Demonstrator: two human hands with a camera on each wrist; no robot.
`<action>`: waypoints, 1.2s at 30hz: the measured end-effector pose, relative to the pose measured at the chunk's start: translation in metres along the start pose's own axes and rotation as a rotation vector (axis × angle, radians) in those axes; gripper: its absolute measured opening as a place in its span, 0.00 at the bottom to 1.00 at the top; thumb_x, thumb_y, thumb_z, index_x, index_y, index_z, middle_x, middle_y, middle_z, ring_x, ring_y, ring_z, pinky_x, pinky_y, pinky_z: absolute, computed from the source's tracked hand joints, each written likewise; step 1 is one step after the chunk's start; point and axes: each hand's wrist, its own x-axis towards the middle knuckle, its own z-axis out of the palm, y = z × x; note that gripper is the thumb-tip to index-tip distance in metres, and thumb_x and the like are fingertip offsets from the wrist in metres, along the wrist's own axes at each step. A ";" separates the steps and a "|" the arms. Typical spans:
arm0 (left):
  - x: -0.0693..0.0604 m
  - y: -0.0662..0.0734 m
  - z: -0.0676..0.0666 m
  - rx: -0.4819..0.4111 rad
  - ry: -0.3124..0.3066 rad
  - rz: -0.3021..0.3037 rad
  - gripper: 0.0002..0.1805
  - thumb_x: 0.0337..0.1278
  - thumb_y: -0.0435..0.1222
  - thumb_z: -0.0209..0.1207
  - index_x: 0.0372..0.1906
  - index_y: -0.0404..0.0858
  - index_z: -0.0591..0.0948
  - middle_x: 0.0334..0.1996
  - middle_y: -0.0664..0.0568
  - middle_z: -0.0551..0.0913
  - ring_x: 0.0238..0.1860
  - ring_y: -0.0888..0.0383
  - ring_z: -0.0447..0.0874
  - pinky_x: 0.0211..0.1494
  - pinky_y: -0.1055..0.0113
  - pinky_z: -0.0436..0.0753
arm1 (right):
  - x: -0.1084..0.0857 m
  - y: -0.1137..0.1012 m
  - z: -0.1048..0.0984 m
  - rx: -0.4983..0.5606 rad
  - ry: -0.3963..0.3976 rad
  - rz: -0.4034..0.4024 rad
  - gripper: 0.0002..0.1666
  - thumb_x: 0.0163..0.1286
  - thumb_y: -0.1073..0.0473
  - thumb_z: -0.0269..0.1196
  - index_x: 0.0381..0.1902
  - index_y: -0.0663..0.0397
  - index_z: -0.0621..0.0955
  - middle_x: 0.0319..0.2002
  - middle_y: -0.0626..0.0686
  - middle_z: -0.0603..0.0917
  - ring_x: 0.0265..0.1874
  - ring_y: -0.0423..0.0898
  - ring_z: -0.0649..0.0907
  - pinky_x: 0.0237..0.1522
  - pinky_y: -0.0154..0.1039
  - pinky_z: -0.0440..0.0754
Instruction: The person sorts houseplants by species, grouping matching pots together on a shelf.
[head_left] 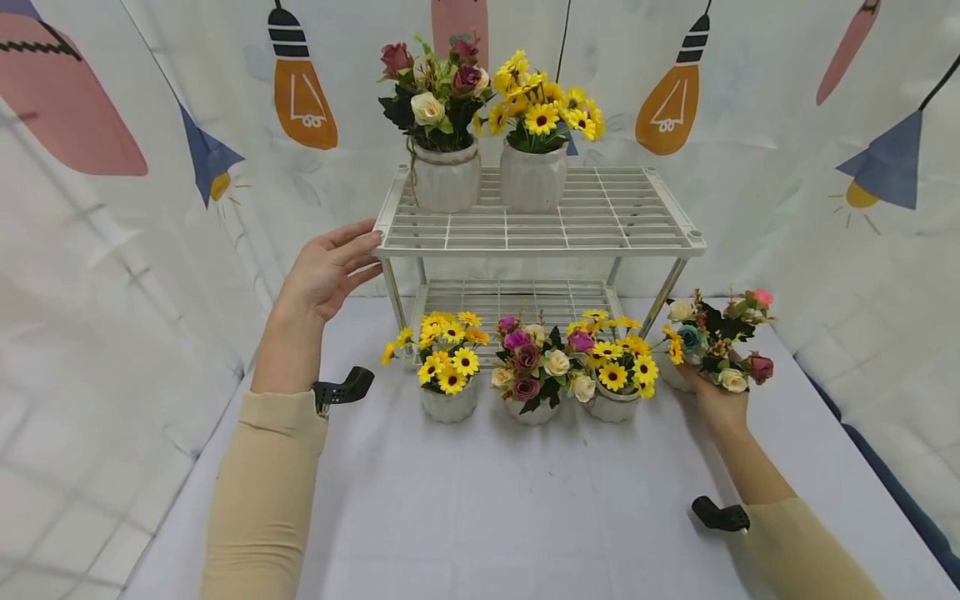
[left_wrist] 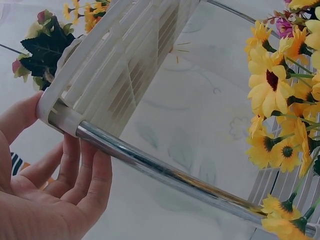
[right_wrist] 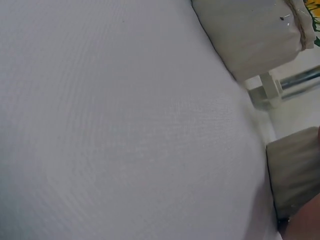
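Note:
My left hand [head_left: 322, 271] touches the front left corner of the white wire shelf's upper tier [head_left: 540, 242]; in the left wrist view the thumb and fingers [left_wrist: 102, 172] lie around that corner, beside the metal leg [left_wrist: 165, 172]. At the right, my right hand [head_left: 720, 404] holds a pot of mixed flowers [head_left: 716, 337], its fingers partly hidden by the blooms. In the right wrist view, that hand [right_wrist: 305, 222] shows only at the lower right edge, against a whitish pot [right_wrist: 295, 172].
Two flower pots, one with roses [head_left: 447, 179] and one with yellow flowers [head_left: 533, 177], stand on the upper tier. Before the lower tier [head_left: 517, 292] stand three more: yellow [head_left: 450, 404], mixed roses [head_left: 534, 412] and yellow [head_left: 612, 406]. A white cloth covers the table [head_left: 480, 517].

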 end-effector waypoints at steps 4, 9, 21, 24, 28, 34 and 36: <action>0.001 -0.002 0.000 0.005 0.001 0.002 0.36 0.65 0.41 0.69 0.74 0.35 0.72 0.58 0.49 0.83 0.58 0.53 0.82 0.71 0.51 0.70 | -0.001 0.003 -0.002 -0.018 0.002 0.005 0.59 0.67 0.55 0.74 0.83 0.50 0.49 0.80 0.56 0.58 0.77 0.47 0.58 0.76 0.40 0.55; 0.001 -0.002 0.001 0.007 -0.006 0.003 0.36 0.66 0.42 0.69 0.74 0.35 0.71 0.58 0.49 0.83 0.58 0.53 0.81 0.72 0.51 0.70 | -0.002 0.005 -0.006 -0.006 0.044 -0.021 0.55 0.65 0.51 0.75 0.82 0.45 0.57 0.78 0.51 0.63 0.75 0.42 0.61 0.75 0.37 0.56; 0.001 -0.001 -0.001 -0.005 -0.011 0.008 0.36 0.67 0.41 0.68 0.75 0.35 0.70 0.58 0.50 0.82 0.57 0.54 0.81 0.70 0.53 0.71 | -0.009 -0.012 -0.015 0.115 0.195 -0.190 0.59 0.60 0.55 0.78 0.80 0.38 0.56 0.76 0.43 0.64 0.73 0.35 0.62 0.73 0.29 0.53; 0.002 -0.002 -0.001 -0.005 -0.010 0.007 0.36 0.67 0.41 0.68 0.75 0.35 0.70 0.57 0.51 0.83 0.57 0.54 0.82 0.70 0.53 0.72 | -0.011 -0.017 -0.016 0.140 0.232 -0.244 0.59 0.59 0.56 0.79 0.79 0.39 0.58 0.75 0.43 0.65 0.72 0.36 0.63 0.74 0.31 0.54; 0.002 -0.002 -0.001 -0.010 -0.016 0.008 0.36 0.67 0.41 0.68 0.75 0.35 0.70 0.56 0.51 0.83 0.56 0.55 0.82 0.67 0.57 0.75 | -0.016 -0.029 -0.015 0.298 0.267 -0.379 0.55 0.55 0.64 0.80 0.76 0.43 0.64 0.72 0.46 0.70 0.71 0.42 0.67 0.74 0.35 0.59; 0.002 -0.002 -0.001 -0.001 -0.014 0.011 0.36 0.67 0.41 0.68 0.75 0.35 0.70 0.58 0.50 0.82 0.57 0.54 0.81 0.67 0.57 0.74 | -0.026 -0.063 -0.017 0.470 0.267 -0.458 0.50 0.57 0.68 0.79 0.74 0.45 0.68 0.69 0.49 0.74 0.69 0.48 0.70 0.70 0.40 0.69; 0.002 -0.002 -0.001 0.002 -0.013 0.011 0.36 0.67 0.41 0.68 0.75 0.35 0.70 0.59 0.50 0.82 0.57 0.54 0.81 0.67 0.56 0.74 | -0.029 -0.074 -0.018 0.496 0.267 -0.455 0.50 0.57 0.67 0.79 0.74 0.44 0.68 0.69 0.49 0.73 0.69 0.48 0.71 0.69 0.39 0.70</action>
